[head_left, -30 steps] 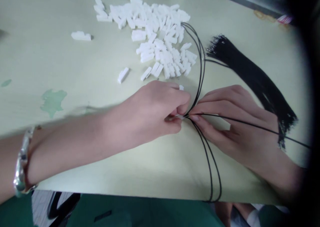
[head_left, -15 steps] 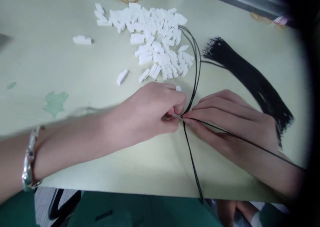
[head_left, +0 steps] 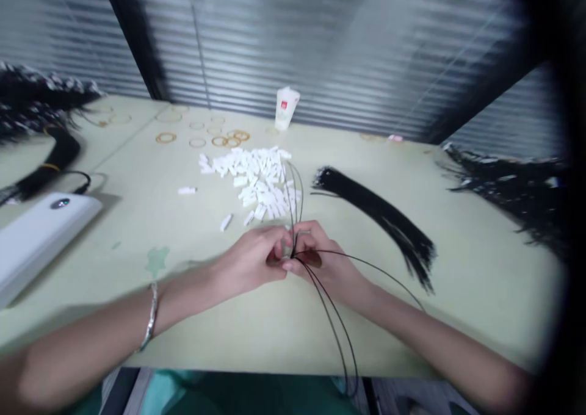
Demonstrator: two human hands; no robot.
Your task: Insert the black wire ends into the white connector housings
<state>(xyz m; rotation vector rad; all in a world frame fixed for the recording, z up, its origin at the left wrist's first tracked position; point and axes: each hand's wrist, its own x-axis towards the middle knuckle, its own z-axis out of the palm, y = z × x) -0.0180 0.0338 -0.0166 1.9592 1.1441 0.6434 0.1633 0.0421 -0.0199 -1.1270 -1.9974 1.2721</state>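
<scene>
My left hand (head_left: 254, 256) is closed, thumb and fingers pinching a small white connector housing (head_left: 288, 253) that is mostly hidden by the fingers. Several thin black wires (head_left: 337, 320) meet at that housing; some arch up and away, others hang over the table's front edge. Fingertips of my right hand (head_left: 332, 265) are closed on the wires right beside the left fingertips, and one wire trails over the right forearm. Just beyond both hands lies a loose pile of white connector housings (head_left: 263, 183). To the right rests a straight bundle of black wires (head_left: 375, 210).
Rubber bands (head_left: 231, 138) lie behind the pile, near a white paper cup (head_left: 286, 108). A white power bank (head_left: 46, 238) with a cable sits at the left. More black wire bundles lie at the far left (head_left: 57, 158) and right (head_left: 513, 189). Blinds stand behind the table (head_left: 220, 335).
The view has tilted up and back, showing the table's far side. My right hand has turned, its fingers now curled close against the left fingertips. Both hands stay at the wires.
</scene>
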